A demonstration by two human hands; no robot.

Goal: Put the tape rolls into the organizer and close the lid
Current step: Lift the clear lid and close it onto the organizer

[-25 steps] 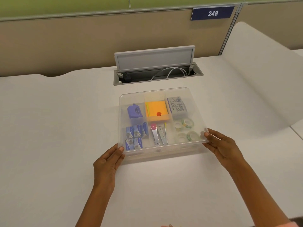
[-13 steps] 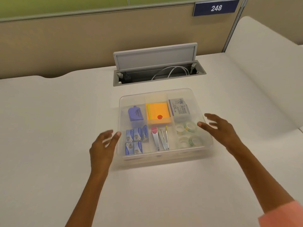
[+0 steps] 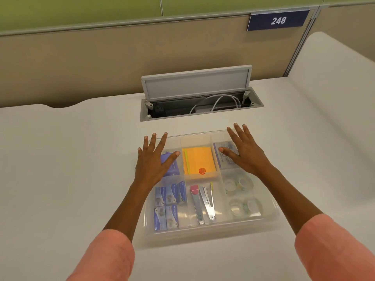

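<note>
Left hand (image 3: 151,159) covers most of blue item; right hand (image 3: 244,154) covers part of labelled box; tape rolls (image 3: 241,194) blurred under frosted lid (image 3: 203,138); sleeves cut by bottom edge.

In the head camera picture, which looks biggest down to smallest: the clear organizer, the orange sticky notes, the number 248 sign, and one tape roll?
1. Clear organizer, by far the largest.
2. Number 248 sign and orange sticky notes look about alike; the sign is farther from the camera, so I would not rank them.
3. Tape roll, smallest.
</note>
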